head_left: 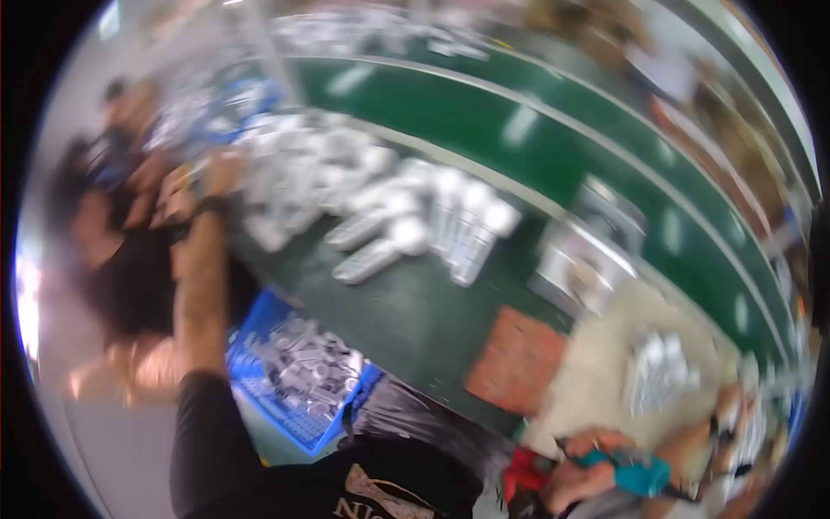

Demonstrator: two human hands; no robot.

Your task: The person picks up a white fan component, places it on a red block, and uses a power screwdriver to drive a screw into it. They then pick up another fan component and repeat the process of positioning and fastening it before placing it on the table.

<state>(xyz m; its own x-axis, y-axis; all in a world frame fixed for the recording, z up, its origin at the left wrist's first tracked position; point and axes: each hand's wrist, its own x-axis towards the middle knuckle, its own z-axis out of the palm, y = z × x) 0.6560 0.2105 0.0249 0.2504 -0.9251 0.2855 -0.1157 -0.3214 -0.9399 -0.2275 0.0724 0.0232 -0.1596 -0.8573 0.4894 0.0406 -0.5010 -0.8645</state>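
Note:
My left arm reaches from the lower left to the far left of the bench, a dark band on its wrist. My left hand is smeared by motion, so its fingers and anything in them cannot be made out. It is beside the hands of a co-worker in dark clothes. To its right lies a heap of white plastic parts; several white parts with round heads and long handles rest nearer the bench middle. My right hand does not show.
A blue basket of small grey parts stands near my body. An orange-red square pad lies on the green bench, near a white box. At right, another person's hands hold a teal tool beside a beige sheet.

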